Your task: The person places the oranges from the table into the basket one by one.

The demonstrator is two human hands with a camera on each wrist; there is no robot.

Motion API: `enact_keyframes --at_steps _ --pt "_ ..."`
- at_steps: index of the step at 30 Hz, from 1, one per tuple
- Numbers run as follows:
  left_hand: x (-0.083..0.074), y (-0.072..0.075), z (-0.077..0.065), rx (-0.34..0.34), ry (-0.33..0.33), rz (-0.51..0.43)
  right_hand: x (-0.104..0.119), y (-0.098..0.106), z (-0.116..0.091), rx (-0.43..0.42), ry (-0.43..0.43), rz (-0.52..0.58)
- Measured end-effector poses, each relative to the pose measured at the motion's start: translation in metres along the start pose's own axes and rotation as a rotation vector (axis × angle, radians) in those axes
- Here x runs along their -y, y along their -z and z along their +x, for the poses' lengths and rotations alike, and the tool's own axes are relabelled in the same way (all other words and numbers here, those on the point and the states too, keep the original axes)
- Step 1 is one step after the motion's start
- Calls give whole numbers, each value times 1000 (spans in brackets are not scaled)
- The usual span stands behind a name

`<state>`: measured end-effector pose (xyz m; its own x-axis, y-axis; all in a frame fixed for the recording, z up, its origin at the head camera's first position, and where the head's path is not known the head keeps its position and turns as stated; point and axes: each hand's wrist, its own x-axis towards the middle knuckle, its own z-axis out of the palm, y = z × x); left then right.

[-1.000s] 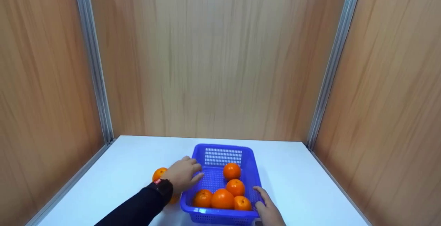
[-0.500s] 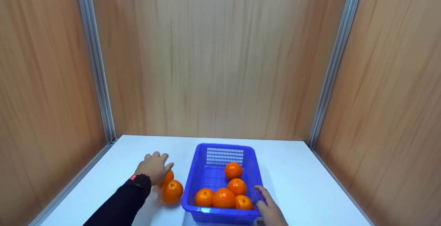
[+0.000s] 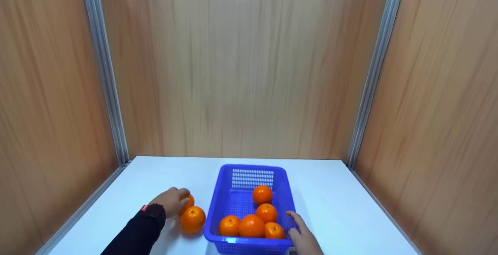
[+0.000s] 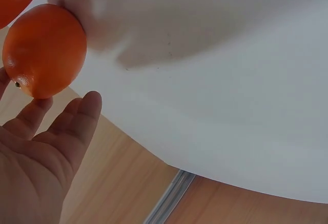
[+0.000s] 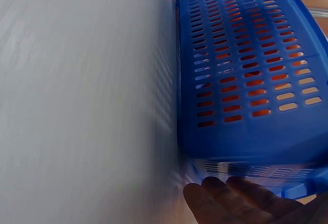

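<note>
In the head view my left hand (image 3: 170, 202) reaches over the rear of two oranges left of the basket. That orange (image 4: 45, 49) has a fingertip against its underside in the left wrist view, where several fingers (image 4: 82, 119) are extended. The nearer orange (image 3: 193, 220) stands beside it on the table. My right hand (image 3: 304, 237) holds the right rim of a blue-purple plastic basket (image 3: 241, 241), thumb on the rim. Its other fingers lie by the outer side wall in the right wrist view. Several oranges (image 3: 251, 226) lie inside the basket, mostly at its near end.
The white table (image 3: 330, 200) carries the basket near its front middle. Wood-grain panels (image 3: 241, 68) enclose the table at the back and both sides, with metal posts (image 3: 103, 60) at the corners.
My left hand has moved from the basket's left rim leftward, then lowered onto the rear loose orange. The right hand keeps its place on the basket.
</note>
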<state>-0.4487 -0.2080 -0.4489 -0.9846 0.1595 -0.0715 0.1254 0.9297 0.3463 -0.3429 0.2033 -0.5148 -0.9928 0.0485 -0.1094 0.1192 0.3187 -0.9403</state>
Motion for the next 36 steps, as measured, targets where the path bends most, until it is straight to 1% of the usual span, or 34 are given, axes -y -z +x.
enact_keyframes --at_steps 2,6,9,11,14,16,19,21,22,26,28,29,33,36 --pt "-3 2 -4 -5 14 -5 0 0 0 7 0 13" --pt "-5 2 -6 -37 1 20 0 -1 0 5 4 18" --pt "-1 0 -3 -57 5 32 -1 -1 1 6 -3 19" --pt "6 -3 1 -64 30 29 -1 -1 2 9 -2 19" --pt "19 -8 9 -22 75 -8 -2 -1 2 8 1 20" --pt "27 -11 12 1 91 -34 -3 -1 1 -2 5 7" --pt "33 -11 14 35 111 -65 -2 -1 1 -20 0 -12" --pt "35 -10 13 55 129 -64 -1 -2 1 -32 -3 -23" --pt "36 -11 12 51 131 -55 0 -2 0 -36 8 -28" --pt "38 -20 11 17 123 -17 1 -3 -3 -49 24 -34" --pt "35 -21 8 -8 121 -3 2 -3 -4 -51 34 -39" --pt "35 -22 8 -6 127 -5 2 -2 -4 -50 24 -39" --pt "25 -12 -1 45 167 -19 2 -1 -3 -37 20 -31" --pt "28 -13 0 62 160 -31 1 -1 -3 -30 19 -34"
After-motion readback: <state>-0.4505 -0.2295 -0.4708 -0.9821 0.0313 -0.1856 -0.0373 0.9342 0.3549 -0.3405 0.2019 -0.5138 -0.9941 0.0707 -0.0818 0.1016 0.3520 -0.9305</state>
